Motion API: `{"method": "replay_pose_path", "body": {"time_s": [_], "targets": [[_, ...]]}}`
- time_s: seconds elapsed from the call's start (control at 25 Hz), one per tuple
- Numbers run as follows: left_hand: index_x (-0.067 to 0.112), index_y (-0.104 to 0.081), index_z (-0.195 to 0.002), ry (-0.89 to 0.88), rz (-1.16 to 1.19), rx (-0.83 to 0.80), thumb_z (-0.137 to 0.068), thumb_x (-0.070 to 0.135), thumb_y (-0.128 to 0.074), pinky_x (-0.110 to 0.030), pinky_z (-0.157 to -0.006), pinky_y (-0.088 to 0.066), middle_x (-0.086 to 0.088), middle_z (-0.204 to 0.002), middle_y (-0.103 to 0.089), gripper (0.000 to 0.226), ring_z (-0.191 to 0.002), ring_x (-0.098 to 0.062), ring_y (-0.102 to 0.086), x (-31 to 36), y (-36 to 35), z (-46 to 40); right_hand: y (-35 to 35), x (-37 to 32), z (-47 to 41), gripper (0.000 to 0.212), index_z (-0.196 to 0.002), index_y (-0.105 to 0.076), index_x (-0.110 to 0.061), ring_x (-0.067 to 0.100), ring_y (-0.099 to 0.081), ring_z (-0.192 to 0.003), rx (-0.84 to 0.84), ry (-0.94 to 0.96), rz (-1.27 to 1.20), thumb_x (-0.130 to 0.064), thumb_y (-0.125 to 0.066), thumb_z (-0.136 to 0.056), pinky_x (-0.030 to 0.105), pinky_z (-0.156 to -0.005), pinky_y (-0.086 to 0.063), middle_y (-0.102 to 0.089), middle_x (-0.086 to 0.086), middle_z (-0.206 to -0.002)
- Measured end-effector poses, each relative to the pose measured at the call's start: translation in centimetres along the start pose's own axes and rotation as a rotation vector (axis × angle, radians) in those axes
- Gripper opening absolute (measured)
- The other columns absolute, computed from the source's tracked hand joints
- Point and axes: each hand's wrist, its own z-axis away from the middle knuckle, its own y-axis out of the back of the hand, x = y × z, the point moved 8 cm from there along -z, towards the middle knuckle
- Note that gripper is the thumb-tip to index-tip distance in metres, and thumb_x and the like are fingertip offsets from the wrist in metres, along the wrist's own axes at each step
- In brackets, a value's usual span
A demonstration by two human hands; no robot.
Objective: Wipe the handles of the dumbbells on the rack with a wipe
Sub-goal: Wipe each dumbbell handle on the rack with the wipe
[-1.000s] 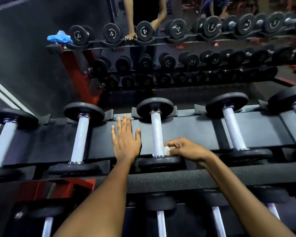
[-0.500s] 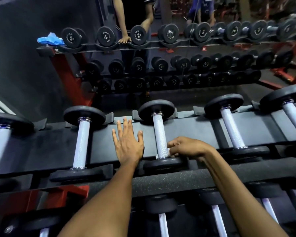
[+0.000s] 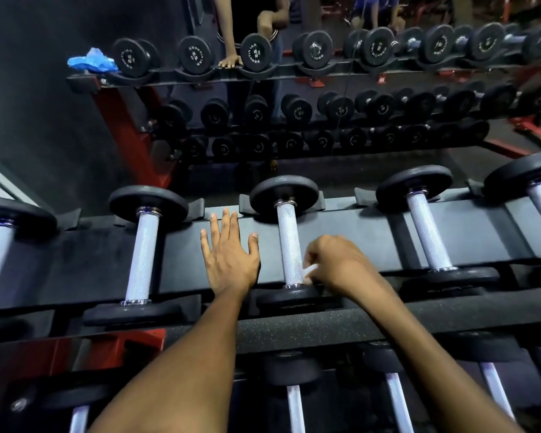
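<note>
Right hand [image 3: 338,264] pinches the small white wipe [image 3: 309,270] low on the knurled silver dumbbell handle [image 3: 289,242]; left hand [image 3: 228,257] flat, fingers spread, on the black rack shelf [image 3: 356,232]. Next, probably: stroke upward.

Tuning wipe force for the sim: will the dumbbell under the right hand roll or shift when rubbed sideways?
Probably not. The dumbbell has its far head seated in a cradle of the rack, which should block rolling. Thick dark heads on a metal handle suggest it is heavy for its size. The knurled handle likely drags on the wipe pinched by the right hand.
</note>
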Motion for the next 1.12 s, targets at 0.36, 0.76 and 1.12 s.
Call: {"method": "replay_pose_path", "body": {"time_s": [0.36, 0.76, 1.12], "targets": [[0.016, -0.024, -0.153, -0.004, 0.019, 0.009, -0.099, 0.044, -0.037, -0.039, -0.121, 0.005, 0.003, -0.162, -0.014, 0.062, -0.150, -0.015, 0.001, 0.1, 0.1, 0.0, -0.7, -5.2, 0.6, 0.027, -0.107, -0.071, -0.024, 0.016, -0.055, -0.081, -0.177, 0.613, 0.330, -0.010, -0.057, -0.089, 0.012, -0.069, -0.041, -0.049, -0.006, -0.084], [0.017, -0.023, -0.153, 0.008, 0.004, 0.004, -0.099, 0.045, -0.036, -0.038, -0.121, 0.005, 0.003, -0.162, -0.012, 0.062, -0.150, -0.015, 0.003, 0.0, 0.1, -0.2, 1.0, -3.4, 1.3, 0.023, -0.106, -0.072, -0.026, -0.006, -0.049, -0.067, -0.195, 0.548, 0.134, -0.018, -0.066, -0.086, 0.001, -0.064, -0.034, -0.056, -0.017, -0.072], [0.019, -0.023, -0.153, 0.008, 0.021, 0.005, -0.099, 0.044, -0.036, -0.036, -0.121, 0.006, 0.005, -0.162, -0.013, 0.062, -0.149, -0.012, 0.004, 0.1, 0.2, -0.1, 1.2, 4.2, -1.6, 0.021, -0.098, -0.074, -0.014, 0.009, -0.056, -0.072, -0.010, 0.162, -0.204, -0.006, -0.059, -0.085, 0.013, -0.058, -0.039, -0.067, 0.001, -0.083]]}}
